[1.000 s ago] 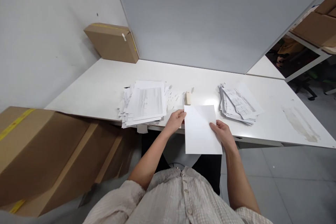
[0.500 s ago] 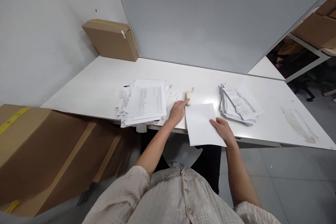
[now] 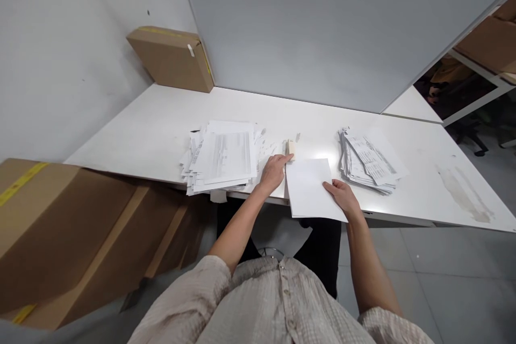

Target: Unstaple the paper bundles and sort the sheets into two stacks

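Note:
My right hand (image 3: 342,195) pinches the right edge of some blank white paper (image 3: 310,188), thumb on top. The paper overhangs the table's front edge. At its far left corner stands a small cream stapler (image 3: 291,148). My left hand (image 3: 274,172) lies just left of the paper, index finger stretched out and its tip touching the stapler's near end. The other fingers of that hand are partly hidden. To its left is a messy stack of printed papers (image 3: 228,153). A second paper stack (image 3: 373,161) lies beyond my right hand.
The white table (image 3: 137,134) meets a grey panel (image 3: 298,32) at the back. A cardboard box (image 3: 169,62) leans in the far left corner. Large cardboard boxes (image 3: 60,215) stand at the lower left. A worn patch (image 3: 463,193) marks the table's right side.
My left index fingertip has slid slightly toward the stapler's near end. The paper's near edge sits a little higher in view. My right hand keeps its hold.

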`<state>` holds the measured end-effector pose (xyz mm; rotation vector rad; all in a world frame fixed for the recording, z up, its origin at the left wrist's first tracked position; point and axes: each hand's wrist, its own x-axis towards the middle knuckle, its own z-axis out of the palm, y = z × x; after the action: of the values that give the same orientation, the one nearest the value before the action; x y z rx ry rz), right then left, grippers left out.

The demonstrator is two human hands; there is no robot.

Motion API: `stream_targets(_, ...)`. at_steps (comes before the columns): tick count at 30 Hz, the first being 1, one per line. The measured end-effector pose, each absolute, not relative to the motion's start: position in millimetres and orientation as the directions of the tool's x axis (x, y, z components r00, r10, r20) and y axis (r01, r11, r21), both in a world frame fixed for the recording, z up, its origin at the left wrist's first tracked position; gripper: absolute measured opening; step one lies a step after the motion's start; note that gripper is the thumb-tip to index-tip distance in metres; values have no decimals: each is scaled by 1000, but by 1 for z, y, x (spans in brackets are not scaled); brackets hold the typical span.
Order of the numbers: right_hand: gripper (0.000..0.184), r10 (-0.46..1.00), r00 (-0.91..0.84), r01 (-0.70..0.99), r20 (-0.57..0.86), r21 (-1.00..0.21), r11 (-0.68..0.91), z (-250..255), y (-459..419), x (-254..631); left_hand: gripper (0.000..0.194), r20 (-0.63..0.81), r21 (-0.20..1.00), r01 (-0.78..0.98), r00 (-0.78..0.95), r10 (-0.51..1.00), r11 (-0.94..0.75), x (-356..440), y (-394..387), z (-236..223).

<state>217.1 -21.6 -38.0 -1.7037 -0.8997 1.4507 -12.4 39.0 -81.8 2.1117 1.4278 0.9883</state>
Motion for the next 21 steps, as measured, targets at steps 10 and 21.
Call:
stream_targets(10, 28, 873, 150, 92, -464, -873, -480, -39, -20, 213, 59, 320, 636, 675, 211, 924, -375, -9, 38, -83)
stream_targets(21, 29, 954, 196, 92, -228, -964, -250, 32, -44, 220, 50, 289, 600, 717, 219, 932, -355, -8, 35, -82)
